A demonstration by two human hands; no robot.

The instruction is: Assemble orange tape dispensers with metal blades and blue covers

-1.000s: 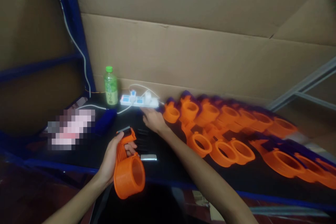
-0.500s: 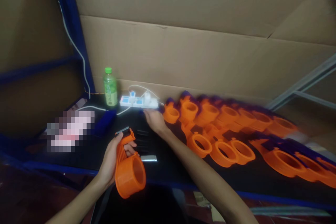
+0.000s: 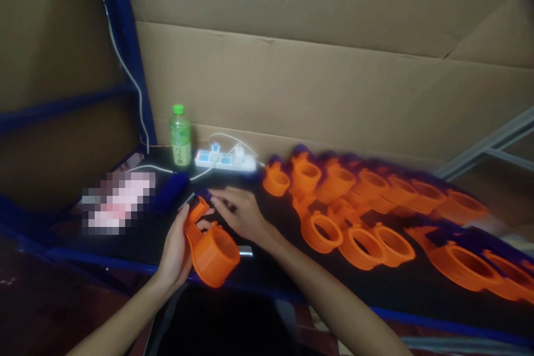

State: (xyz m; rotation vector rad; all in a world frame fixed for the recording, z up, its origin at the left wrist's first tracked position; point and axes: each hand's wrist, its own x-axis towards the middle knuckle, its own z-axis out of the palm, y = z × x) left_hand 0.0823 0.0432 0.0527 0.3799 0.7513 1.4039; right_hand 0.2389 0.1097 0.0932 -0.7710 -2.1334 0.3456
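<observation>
My left hand (image 3: 174,250) is wrapped round the stem of an orange plastic holder (image 3: 212,261) with a wide round cup at its lower end. The holder tilts above the front of the black table. At the upper end of its stem, my right hand (image 3: 246,216) pinches a small dark blue piece (image 3: 203,195), which touches or nearly touches the holder. What kind of piece it is, I cannot tell. Part of a thin silvery edge shows by my left thumb. Behind the cup, a flat silvery strip (image 3: 246,251) lies on the table, partly hidden.
Several more orange holders (image 3: 321,232) lie in rows to the right, some with dark blue parts. A white power strip (image 3: 225,160) with plugs and cables sits at the back beside a green-capped bottle (image 3: 181,136). Cardboard (image 3: 292,83) walls the rear; a blue post (image 3: 125,28) rises at left.
My right hand has come back from near the power strip to the top of the held holder, with the dark blue piece in its fingers. The holder has tilted and risen slightly.
</observation>
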